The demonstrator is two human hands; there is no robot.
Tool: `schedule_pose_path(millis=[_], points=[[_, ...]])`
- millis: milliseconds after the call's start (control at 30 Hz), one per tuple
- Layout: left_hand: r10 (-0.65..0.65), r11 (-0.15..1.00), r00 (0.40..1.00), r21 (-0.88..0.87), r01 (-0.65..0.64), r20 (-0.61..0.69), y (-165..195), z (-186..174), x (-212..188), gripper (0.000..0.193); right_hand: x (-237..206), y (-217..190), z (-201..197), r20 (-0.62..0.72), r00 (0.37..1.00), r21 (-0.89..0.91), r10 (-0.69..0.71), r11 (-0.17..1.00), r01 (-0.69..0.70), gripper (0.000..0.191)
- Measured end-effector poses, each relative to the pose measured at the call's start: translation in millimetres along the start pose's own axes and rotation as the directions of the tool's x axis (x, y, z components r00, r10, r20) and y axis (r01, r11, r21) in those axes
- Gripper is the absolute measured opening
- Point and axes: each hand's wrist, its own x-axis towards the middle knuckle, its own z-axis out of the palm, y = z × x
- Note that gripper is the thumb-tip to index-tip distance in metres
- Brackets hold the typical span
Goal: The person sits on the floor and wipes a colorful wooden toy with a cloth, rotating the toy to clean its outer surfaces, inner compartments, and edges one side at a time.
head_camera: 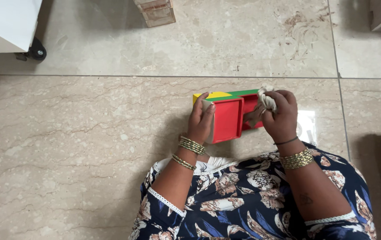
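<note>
Head view, looking straight down at a person seated on a marble floor (88, 146). Both hands meet at a toy box (228, 119) with red compartments and a yellow and green top edge, held just above the lap and not resting on the tiles. Its long axis runs left to right, open red faces turned up toward the camera. The left hand (200, 120) clasps the box's left end, fingers curled over the yellow corner, thumb on the near side. The right hand (280, 116) is closed around a crumpled pale cloth (265, 101) and presses it into the right compartment, so the cloth lies at the right end of the box, nearer that hand. A brick (157, 11) sits at the far edge of the floor, a white cabinet on a castor (36, 51) at the far left corner.
</note>
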Motion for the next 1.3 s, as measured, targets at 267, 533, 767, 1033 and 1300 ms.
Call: schedule_pose_path(millis=[267,533,767,1033,1300], points=[[-0.054,0.992,0.997,0.111,0.06,-0.055,-3.2,-5.0,-5.7,0.045,-42.2,-74.7,35.3,0.338,0.878,0.266,-0.338,0.929,0.256,0.061],[-0.046,0.996,0.995,-0.079,0.039,-0.088,-10.8,-10.4,7.7,0.039,-18.6,-58.1,10.7,0.306,0.872,0.406,-0.383,0.881,0.244,0.041],[0.018,0.999,1.0,0.045,-0.019,0.021,-18.6,-0.1,-13.5,0.038,-47.4,-82.1,37.6,0.159,0.962,0.266,-0.224,0.948,0.177,0.047],[-0.15,0.984,0.957,-0.129,0.12,-0.248,-38.2,-28.6,19.3,0.037,-46.3,-90.6,44.5,0.416,0.827,0.184,-0.379,0.925,0.332,0.043],[-0.041,0.996,0.99,0.078,0.052,-0.134,-51.8,-19.9,17.0,0.038,-11.8,-58.1,-3.3,0.201,0.97,-0.136,-0.138,0.977,0.167,0.028]])
